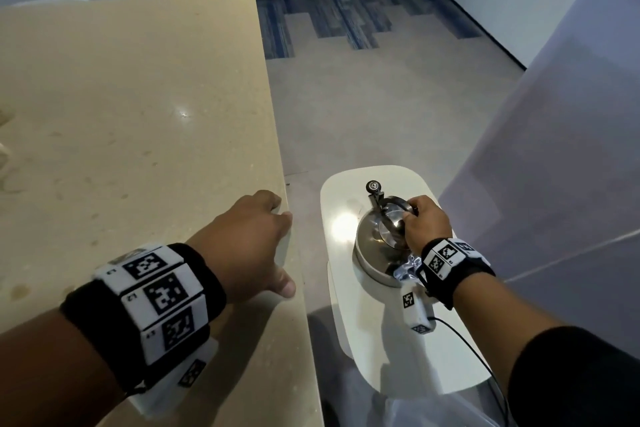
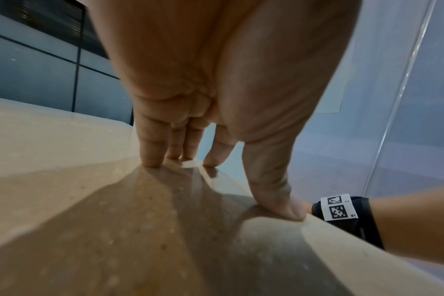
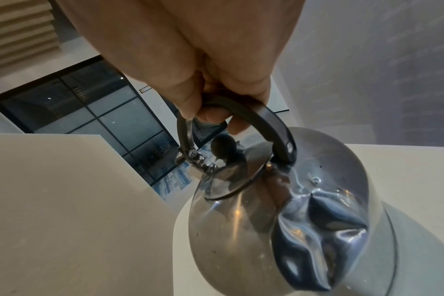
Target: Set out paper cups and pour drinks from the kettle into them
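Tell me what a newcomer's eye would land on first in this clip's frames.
The shiny steel kettle, dented on its side, stands on a small white side table to the right of the beige counter, with the right hand gripping its dark handle. The left hand rests its fingertips on the counter's edge. No paper cups are in view.
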A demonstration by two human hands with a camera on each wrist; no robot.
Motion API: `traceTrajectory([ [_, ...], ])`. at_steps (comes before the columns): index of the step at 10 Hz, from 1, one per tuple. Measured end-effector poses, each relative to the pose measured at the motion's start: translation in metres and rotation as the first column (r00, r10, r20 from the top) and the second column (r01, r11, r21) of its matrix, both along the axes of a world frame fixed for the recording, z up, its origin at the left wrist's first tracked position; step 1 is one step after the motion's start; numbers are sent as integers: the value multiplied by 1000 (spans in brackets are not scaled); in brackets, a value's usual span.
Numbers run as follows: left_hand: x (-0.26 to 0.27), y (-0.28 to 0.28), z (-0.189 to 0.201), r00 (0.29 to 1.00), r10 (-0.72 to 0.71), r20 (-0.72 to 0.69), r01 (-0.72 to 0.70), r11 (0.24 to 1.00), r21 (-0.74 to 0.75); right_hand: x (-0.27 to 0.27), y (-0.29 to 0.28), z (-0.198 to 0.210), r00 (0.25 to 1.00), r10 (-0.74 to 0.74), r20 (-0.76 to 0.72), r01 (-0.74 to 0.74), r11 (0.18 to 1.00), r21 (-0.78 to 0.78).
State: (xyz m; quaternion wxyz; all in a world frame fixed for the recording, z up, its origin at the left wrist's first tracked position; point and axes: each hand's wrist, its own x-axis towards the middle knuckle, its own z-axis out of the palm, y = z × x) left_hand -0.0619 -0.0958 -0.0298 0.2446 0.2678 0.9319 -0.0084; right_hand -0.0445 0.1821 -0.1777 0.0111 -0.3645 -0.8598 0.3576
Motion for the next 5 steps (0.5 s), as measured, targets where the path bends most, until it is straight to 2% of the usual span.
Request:
traceTrajectory([
  [3, 0, 1, -3, 1000, -20, 2, 21, 1000, -15, -3, 8, -14, 1000, 12, 22, -13, 999, 31],
  [4, -3, 1, -5, 1000, -4, -10, 4, 1000, 1, -3, 8, -6, 997, 54, 48, -58, 995, 82],
  [5, 0, -1, -4, 1000, 18, 2, -18, 999, 32, -1, 1, 8, 995, 102, -18, -99, 987, 127],
])
